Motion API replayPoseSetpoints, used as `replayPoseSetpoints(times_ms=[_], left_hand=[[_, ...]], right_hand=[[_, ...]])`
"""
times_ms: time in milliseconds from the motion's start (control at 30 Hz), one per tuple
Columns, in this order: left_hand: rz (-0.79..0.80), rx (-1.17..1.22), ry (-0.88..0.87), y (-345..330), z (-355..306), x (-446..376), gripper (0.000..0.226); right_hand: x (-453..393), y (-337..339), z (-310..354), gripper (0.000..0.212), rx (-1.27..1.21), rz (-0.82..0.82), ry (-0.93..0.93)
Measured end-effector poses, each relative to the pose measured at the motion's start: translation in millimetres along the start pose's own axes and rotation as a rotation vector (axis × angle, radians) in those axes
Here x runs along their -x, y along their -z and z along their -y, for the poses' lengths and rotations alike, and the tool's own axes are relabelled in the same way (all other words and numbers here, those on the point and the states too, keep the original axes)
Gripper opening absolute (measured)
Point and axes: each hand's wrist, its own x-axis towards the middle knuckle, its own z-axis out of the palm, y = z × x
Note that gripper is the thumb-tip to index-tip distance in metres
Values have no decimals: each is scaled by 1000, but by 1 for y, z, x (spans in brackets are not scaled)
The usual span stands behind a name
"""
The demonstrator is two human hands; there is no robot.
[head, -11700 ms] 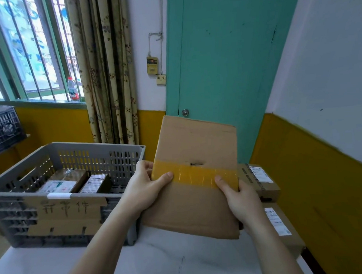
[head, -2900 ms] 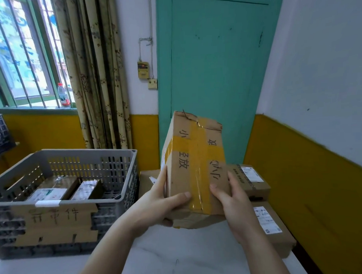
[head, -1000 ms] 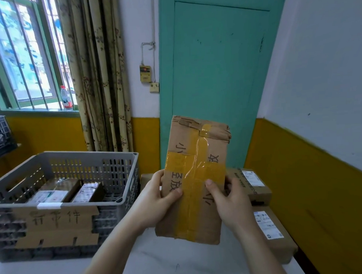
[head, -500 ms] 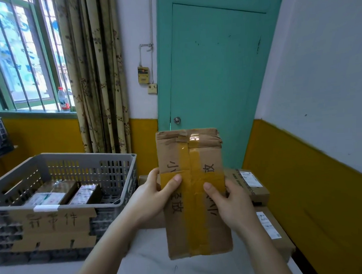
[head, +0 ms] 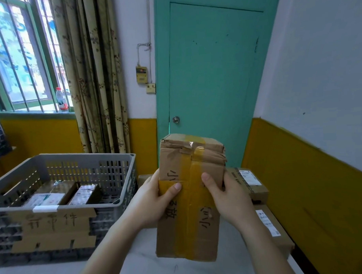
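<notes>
A tall brown cardboard parcel (head: 191,224), crossed with yellow tape and marked with handwritten characters, stands upright above the white table (head: 139,267). My left hand (head: 151,201) grips its left edge, thumb across the taped front. My right hand (head: 229,198) grips its right edge, thumb on the front as well. The parcel's crumpled top end faces up and slightly toward me.
A grey plastic crate (head: 120,180) with a cardboard label stands at the left and holds two labelled parcels (head: 55,194). Two more labelled boxes (head: 251,183) lie behind and to the right of the held parcel, against the yellow wall. A teal door (head: 210,74) is behind.
Over the last seconds both hands have turned the parcel from a broad side to its narrow taped face. Since half a second ago its top has tipped slightly toward me.
</notes>
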Motion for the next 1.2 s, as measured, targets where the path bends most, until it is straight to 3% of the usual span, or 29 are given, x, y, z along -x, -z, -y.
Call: replayPoseSetpoints(times_ms=[133,267,433,500,567,700,833,1000,1200], left_hand=[[-32,2,-2,-2,1,3,54],[-20,18,-1,1,-1,1,57],[7,200,82,0,-14,2,74],[-34,293,154,0,-20,3,75],[-85,318,213,-1,-25,0,89],[-191,316,291,-2,-26,-9,110],[-247,343,289,-5,-22,-13,97],[-240,306,283,-9,-9,-16,63],[-234,285,256,-8,-2,-20,55]], right_hand=[[1,-3,-2,56,36,-40,12],[1,-4,1,59,-111,-18,-58],[-2,-3,19,88,-203,-112,-127],[-2,-4,22,89,-193,-137,-160],[-2,-7,22,91,-194,-145,-160],[-2,-15,20,72,-200,-92,-131],[-3,-20,14,86,-233,-30,-101],[-4,-21,12,72,-273,-36,-90],[-5,-22,11,53,-324,-18,-107]])
